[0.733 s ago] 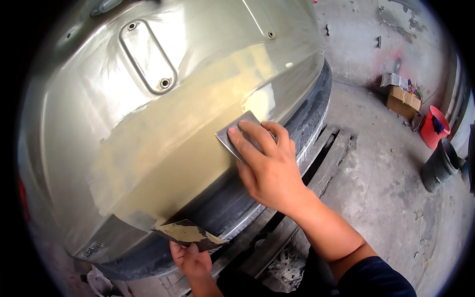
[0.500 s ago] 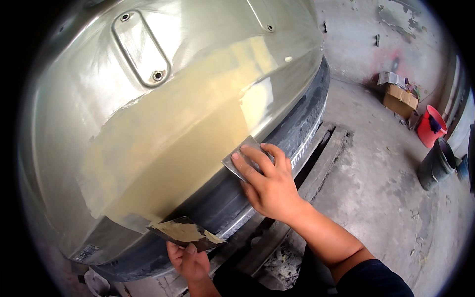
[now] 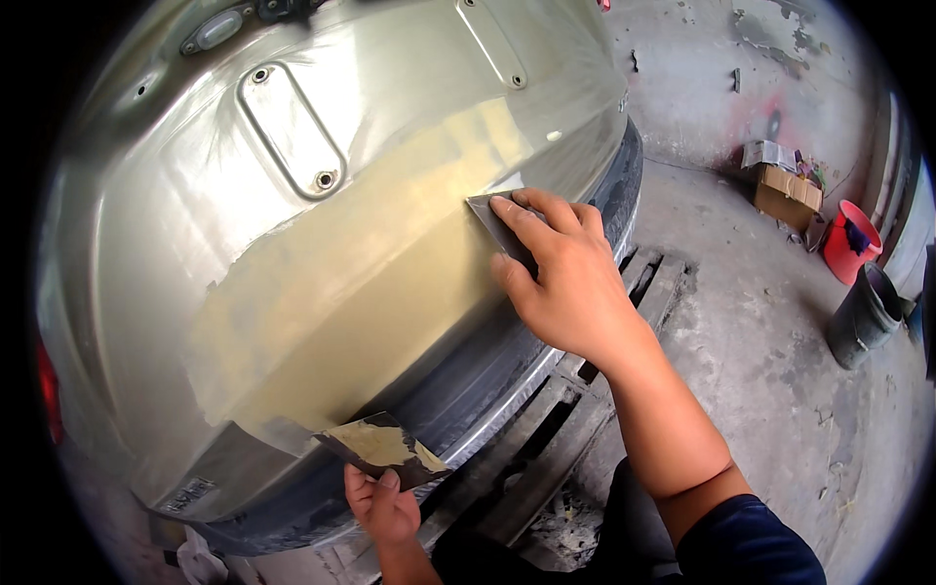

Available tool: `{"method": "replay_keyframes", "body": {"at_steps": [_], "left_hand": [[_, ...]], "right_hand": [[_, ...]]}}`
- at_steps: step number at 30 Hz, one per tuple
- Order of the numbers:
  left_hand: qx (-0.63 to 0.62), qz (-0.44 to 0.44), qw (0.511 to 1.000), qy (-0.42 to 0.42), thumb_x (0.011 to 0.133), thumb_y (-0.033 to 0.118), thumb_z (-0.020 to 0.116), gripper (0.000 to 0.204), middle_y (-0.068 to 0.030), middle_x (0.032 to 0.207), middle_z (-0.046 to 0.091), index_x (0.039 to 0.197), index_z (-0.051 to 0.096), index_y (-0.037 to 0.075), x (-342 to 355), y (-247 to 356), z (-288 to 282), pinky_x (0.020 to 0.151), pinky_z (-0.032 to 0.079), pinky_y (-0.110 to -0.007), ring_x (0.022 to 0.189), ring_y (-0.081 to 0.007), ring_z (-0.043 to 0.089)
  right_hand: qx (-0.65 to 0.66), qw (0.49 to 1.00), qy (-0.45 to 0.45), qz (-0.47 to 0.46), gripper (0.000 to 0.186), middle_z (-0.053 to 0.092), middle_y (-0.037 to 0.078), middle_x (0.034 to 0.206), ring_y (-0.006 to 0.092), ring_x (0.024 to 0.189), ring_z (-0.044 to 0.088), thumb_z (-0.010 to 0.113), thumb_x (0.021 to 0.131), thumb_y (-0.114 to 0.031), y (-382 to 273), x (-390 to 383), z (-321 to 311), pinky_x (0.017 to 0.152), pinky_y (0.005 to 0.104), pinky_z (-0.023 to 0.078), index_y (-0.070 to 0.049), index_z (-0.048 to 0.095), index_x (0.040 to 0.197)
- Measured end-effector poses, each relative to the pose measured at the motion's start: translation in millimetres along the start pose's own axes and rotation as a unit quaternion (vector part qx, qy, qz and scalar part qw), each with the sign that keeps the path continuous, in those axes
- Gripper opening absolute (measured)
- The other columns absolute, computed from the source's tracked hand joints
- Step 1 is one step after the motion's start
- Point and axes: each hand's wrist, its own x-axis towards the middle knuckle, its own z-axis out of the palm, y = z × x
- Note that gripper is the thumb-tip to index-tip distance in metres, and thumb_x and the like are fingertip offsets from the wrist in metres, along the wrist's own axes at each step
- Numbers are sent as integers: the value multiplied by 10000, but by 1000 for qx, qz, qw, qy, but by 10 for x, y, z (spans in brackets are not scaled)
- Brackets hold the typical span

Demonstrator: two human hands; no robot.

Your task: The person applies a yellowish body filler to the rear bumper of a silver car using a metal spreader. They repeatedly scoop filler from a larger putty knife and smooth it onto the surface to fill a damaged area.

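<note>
A broad patch of smooth yellowish body filler [image 3: 361, 292] covers the lower part of a bare-metal car tailgate [image 3: 166, 273]. My right hand [image 3: 575, 273] grips a flat grey spreader [image 3: 499, 232], fingers on top and thumb at its lower side. The spreader lies against the panel at the right end of the filler and partly hides a pale spot there. Lower left, my left hand [image 3: 383, 502] pinches a dark flat plate [image 3: 421, 475] by its near edge. Wet-looking filler paste [image 3: 375, 444] is smeared over that plate, which is held close to the dark bumper [image 3: 439, 375].
Slatted planks [image 3: 531, 429] lie on the concrete floor just below the bumper. Off to the right stand a dark bucket [image 3: 858, 327], a red bucket [image 3: 846, 258] with a dark cloth over its rim, and a cardboard box [image 3: 783, 203] against the stained wall [image 3: 682, 88].
My right hand has moved the spreader up along the panel, from near the bumper's top edge to the filler's right end. My left hand still holds the plate; the view has shifted slightly.
</note>
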Motion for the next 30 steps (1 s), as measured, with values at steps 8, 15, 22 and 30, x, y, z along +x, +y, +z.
{"method": "replay_keyframes", "body": {"at_steps": [8, 15, 22, 30], "left_hand": [[16, 9, 1000, -3, 899, -23, 569, 492, -168, 1341, 611, 1382, 481, -65, -2, -26, 13, 1133, 426, -417, 1255, -265, 595], [22, 3, 1000, -7, 917, -18, 552, 471, -150, 1336, 614, 1383, 489, -48, -5, 13, 38, 1117, 428, -407, 1245, -248, 591], [16, 7, 1000, 7, 920, -17, 563, 447, -145, 1331, 617, 1363, 501, -39, 0, -8, 65, 1107, 434, -398, 1234, -236, 598], [1, 23, 998, 51, 908, -5, 593, 457, -156, 1302, 629, 1352, 490, -43, -45, 38, 254, 1100, 448, -396, 1215, -244, 613]], "right_hand": [[8, 999, 12, -29, 490, 583, 123, 1345, 421, 1149, 526, 682, 882, -206, -486, -221, 139, 910, 535, 486, -82, 642, 1354], [19, 999, 33, 24, 486, 567, 145, 1397, 446, 1186, 513, 678, 899, -212, -164, -99, 83, 957, 542, 477, -72, 637, 1363], [84, 993, -20, -84, 526, 531, 158, 1396, 428, 1185, 488, 723, 848, -161, -514, -365, 118, 942, 535, 443, -67, 638, 1359], [47, 999, 25, 4, 514, 520, 152, 1412, 444, 1195, 473, 706, 876, -179, -217, -105, 106, 953, 541, 440, -76, 623, 1372]]}}
